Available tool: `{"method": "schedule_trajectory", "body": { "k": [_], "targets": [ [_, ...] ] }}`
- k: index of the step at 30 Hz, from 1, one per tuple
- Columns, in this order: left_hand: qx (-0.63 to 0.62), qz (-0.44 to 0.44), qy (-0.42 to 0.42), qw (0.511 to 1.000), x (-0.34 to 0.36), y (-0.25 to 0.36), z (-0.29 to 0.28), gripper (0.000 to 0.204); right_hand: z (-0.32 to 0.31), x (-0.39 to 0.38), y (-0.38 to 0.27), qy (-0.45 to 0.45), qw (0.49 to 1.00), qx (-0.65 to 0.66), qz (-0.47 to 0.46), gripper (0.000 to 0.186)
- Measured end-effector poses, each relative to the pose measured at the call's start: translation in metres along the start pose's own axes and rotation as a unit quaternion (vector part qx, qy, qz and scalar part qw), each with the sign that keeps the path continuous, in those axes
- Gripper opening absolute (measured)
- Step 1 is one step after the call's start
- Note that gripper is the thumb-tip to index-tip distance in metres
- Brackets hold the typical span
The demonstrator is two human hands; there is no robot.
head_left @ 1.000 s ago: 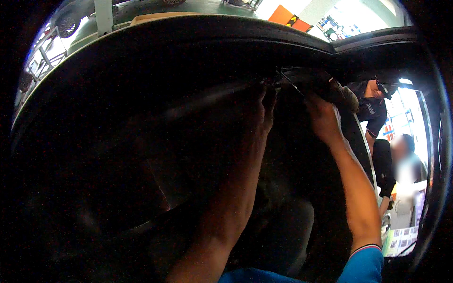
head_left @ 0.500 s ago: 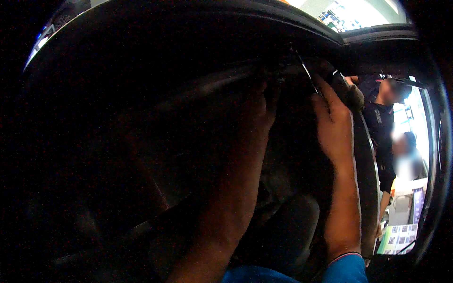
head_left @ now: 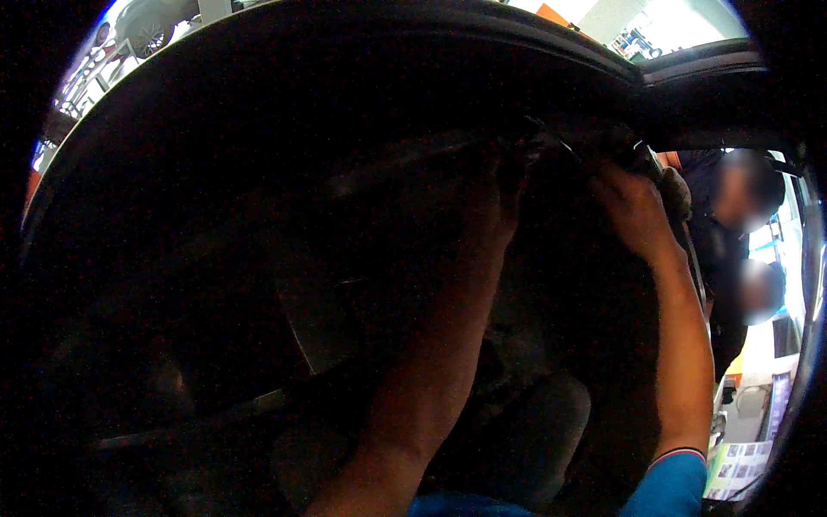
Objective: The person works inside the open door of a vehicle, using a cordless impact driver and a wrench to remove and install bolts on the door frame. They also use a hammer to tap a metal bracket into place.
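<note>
In a dark car interior, my right hand (head_left: 633, 207) is closed around a slim, shiny metal tool (head_left: 560, 143). The tool slants up and left from my fingers, and its tip lies by a dark part below the windscreen side. Too little light falls there to tell what it touches. My left hand (head_left: 500, 194) reaches to the same spot, left of the tool, with its fingers lost in shadow. Whether it holds anything does not show.
To the right is the car's door opening, where a person in dark clothes (head_left: 728, 207) stands, with a second person (head_left: 758, 289) below in the picture. A pale printed sheet (head_left: 741, 470) shows lower right. Beyond the glass at upper left stands another car (head_left: 146, 30).
The whole view has shifted a little, and more shows outside at upper left. My right hand and the tool sit lower and farther right, with the tool at a flatter slant.
</note>
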State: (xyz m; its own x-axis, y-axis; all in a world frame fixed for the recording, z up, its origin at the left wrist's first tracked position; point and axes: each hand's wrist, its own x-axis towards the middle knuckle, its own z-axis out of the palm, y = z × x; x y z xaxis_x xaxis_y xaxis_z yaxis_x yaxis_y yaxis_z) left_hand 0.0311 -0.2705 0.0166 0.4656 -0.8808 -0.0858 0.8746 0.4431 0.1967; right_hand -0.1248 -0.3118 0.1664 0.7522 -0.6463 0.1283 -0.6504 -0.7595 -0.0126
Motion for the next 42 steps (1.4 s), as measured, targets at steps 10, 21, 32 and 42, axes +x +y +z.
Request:
{"method": "schedule_trajectory", "body": {
  "k": [10,21,32,42],
  "targets": [
    [-0.117,-0.092,0.007,0.989,-0.002,0.005,-0.008,0.031,0.024,-0.034,-0.079,0.127,0.982,0.004,0.142,0.024],
    [-0.161,-0.101,0.046,0.981,-0.043,0.050,0.005,0.030,-0.010,-0.048,-0.167,0.113,0.978,0.028,0.172,0.029],
    [-0.136,-0.101,0.020,0.985,-0.019,0.010,-0.005,0.031,0.003,-0.021,-0.004,0.096,0.993,0.049,-0.052,0.026],
    [-0.143,-0.077,-0.007,0.987,0.006,-0.001,-0.035,0.029,0.021,-0.014,-0.012,0.053,0.998,0.009,-0.044,0.024]
  ]
}}
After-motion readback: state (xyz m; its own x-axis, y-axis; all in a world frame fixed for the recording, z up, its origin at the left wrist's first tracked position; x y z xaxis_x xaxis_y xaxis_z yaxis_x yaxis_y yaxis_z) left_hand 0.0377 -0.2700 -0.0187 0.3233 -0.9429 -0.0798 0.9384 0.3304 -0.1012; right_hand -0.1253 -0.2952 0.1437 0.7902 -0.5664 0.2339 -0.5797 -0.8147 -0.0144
